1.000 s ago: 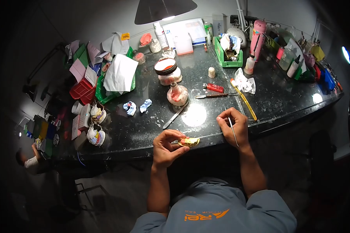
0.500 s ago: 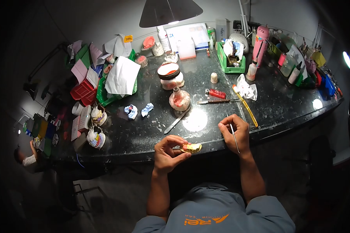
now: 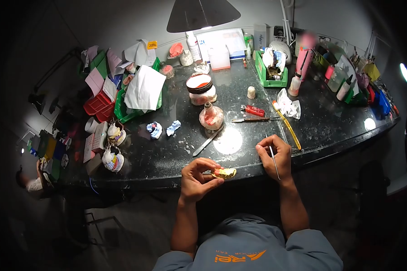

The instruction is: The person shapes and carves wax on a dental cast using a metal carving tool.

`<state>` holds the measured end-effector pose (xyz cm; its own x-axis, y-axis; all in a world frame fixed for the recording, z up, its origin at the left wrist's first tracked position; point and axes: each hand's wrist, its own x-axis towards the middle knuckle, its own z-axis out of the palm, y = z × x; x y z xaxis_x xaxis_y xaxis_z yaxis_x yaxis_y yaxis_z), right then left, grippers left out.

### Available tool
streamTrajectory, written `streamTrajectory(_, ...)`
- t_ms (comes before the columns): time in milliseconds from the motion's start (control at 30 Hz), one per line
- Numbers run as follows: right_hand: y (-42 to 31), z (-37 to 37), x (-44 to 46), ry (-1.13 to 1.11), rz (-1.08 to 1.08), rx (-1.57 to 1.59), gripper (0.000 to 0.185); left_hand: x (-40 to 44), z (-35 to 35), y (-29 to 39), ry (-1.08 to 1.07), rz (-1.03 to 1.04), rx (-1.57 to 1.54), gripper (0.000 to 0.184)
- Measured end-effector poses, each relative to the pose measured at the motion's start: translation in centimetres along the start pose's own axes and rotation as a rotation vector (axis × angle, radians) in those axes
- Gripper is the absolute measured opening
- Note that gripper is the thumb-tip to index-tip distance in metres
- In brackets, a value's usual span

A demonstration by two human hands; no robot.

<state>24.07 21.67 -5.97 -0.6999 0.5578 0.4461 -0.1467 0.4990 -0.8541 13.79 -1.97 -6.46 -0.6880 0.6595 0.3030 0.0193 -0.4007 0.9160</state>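
Observation:
My left hand (image 3: 195, 179) pinches a small yellow dental cast (image 3: 227, 173) with pink material on its left end, just over the bench's front edge. To the right, my right hand (image 3: 278, 156) grips a slim metal dental instrument (image 3: 273, 159) like a pen, its tip pointing up and away from the cast. A metal spatula (image 3: 206, 144) lies beyond my left hand, beside a round glass burner (image 3: 211, 118) stained red. Beyond my right hand are a dark-handled tool (image 3: 253, 120), a red lighter (image 3: 255, 110) and a long yellow-handled tool (image 3: 289, 131).
The dark bench (image 3: 167, 156) curves around me under a lamp (image 3: 203, 17). At left stand dental models (image 3: 113, 161), green and red bins (image 3: 99, 107) and papers. A lidded jar (image 3: 201, 92), a green box (image 3: 272, 80) and crumpled tissue (image 3: 288, 106) lie farther back. Another person sits far left.
The whole view has shifted slightly right and down. Both hands keep their holds and barely move. At far left, the other person's arm has shifted a little.

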Motion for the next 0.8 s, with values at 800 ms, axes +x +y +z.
streamTrajectory(800, -0.52, -0.08, 0.04, 0.016, 0.026, -0.036, 0.011, -0.13, -0.17, -0.31, -0.02, 0.03, -0.008, 0.037)
